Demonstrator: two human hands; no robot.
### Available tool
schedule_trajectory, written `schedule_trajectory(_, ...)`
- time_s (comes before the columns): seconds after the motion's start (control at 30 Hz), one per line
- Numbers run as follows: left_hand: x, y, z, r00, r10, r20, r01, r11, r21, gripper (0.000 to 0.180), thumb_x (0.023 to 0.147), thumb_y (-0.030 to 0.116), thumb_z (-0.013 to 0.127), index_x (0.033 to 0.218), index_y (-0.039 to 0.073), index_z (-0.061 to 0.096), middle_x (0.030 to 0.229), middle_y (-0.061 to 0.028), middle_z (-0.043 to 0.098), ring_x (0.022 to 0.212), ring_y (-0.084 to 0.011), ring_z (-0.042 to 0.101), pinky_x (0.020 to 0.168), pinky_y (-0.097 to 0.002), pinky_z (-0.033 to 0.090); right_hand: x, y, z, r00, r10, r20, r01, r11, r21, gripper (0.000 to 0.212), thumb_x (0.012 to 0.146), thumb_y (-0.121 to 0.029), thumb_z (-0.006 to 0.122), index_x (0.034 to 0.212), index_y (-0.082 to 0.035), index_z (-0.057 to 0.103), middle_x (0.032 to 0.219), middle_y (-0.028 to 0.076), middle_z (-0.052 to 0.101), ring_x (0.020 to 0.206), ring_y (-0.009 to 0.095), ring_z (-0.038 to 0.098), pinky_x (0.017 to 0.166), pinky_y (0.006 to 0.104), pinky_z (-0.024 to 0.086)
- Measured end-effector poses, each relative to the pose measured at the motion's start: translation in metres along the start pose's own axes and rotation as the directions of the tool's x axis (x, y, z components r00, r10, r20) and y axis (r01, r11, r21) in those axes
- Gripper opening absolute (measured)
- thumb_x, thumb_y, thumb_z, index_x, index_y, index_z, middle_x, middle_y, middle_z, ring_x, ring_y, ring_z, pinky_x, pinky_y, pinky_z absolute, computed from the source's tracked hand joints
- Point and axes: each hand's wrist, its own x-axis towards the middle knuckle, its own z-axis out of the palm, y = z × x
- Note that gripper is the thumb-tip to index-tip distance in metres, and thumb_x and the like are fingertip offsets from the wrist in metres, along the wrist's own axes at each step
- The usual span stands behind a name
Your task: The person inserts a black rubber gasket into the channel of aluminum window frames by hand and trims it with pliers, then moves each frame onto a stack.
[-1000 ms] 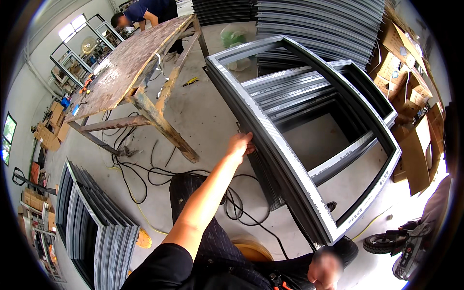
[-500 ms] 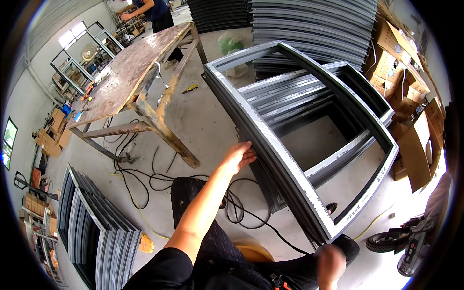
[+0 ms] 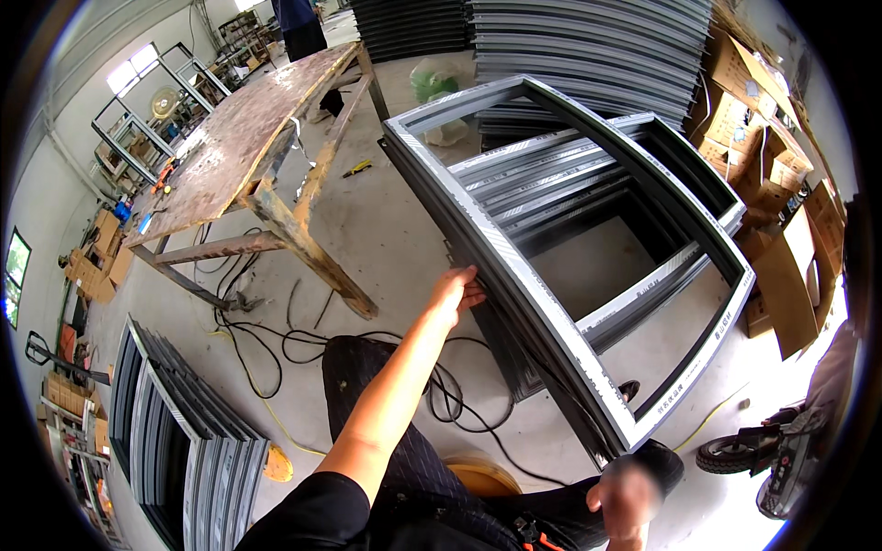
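A grey metal window frame [image 3: 528, 273] with white protective strips lies tilted on a stack of similar frames to my front right. My left hand [image 3: 457, 289] is at its near left side, fingers closed round the outer edge, some of them hidden. By the frame's near corner, over my knee, is my right hand [image 3: 627, 500]. It is smeared by motion, so its fingers and anything in them are unclear. An orange-handled tool [image 3: 537, 540] lies by my lap, and a yellow bucket or stool [image 3: 484, 477] shows between my legs.
A worn workbench [image 3: 262, 119] stands at the far left, black cables [image 3: 276, 344] beneath and beside it. More frames [image 3: 193, 441] stand stacked at near left. Tall frame stacks [image 3: 588, 55] and cardboard boxes [image 3: 735, 101] fill the back right. A wheeled vehicle [image 3: 781, 459] is at right. A person [image 3: 301, 32] stands beyond the bench.
My right hand has shifted slightly by the frame's corner, with its thumb side now showing. My left hand stays on the frame. The person beyond the bench has moved partly out of view.
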Motion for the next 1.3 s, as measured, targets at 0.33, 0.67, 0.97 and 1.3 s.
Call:
schedule_trajectory(0.33,-0.020,-0.006,0.000,0.996,-0.026,0.086,0.018,0.996,0.083,0.033,0.093,0.031,0.060,0.099,-0.002,0.058,0.083,-0.0110,0.062,0.075,-0.0208,0.064,0.070,-0.0343,0.058,-0.007,0.002,-0.023,1.000,0.011,-0.023,-0.020,0.918,-0.396,0.017,0.094,-0.017,0.053,0.084,-0.003,0.055,0.068,0.009,0.059,0.055,0.017,0.056,0.051,0.0289,0.047)
schedule_trajectory(0.67,-0.041,-0.009,0.013,0.991,-0.055,0.124,0.028,0.978,0.205,0.036,0.092,0.035,0.061,0.101,0.000,0.058,0.084,-0.0093,0.063,0.075,-0.0195,0.064,0.070,-0.0321,0.057,-0.008,0.017,-0.028,0.983,-0.024,-0.183,-0.068,0.874,-0.481,0.012,0.092,-0.014,0.056,0.085,-0.005,0.057,0.073,0.007,0.059,0.059,0.016,0.056,0.054,0.0287,0.047)
schedule_trajectory(0.97,-0.067,-0.026,0.028,0.989,-0.081,0.123,0.058,0.982,0.180,0.041,0.091,0.035,0.062,0.103,-0.004,0.055,0.082,-0.0120,0.063,0.074,-0.0228,0.065,0.069,-0.0343,0.058,-0.006,-0.005,0.005,0.978,-0.202,-0.056,0.053,0.498,-0.865,0.005,0.086,-0.003,0.058,0.089,0.000,0.059,0.072,0.008,0.058,0.062,0.017,0.055,0.058,0.0288,0.044)
schedule_trajectory(1.3,-0.105,-0.045,0.045,0.977,-0.115,0.177,0.087,0.984,0.158,0.037,0.091,0.032,0.063,0.101,-0.003,0.056,0.082,-0.0132,0.062,0.074,-0.0230,0.065,0.070,-0.0355,0.058,-0.011,0.008,0.007,0.922,-0.387,0.011,0.148,0.328,-0.933,0.007,0.083,-0.001,0.061,0.090,0.001,0.059,0.068,0.012,0.061,0.063,0.027,0.061,0.060,0.0341,0.047)
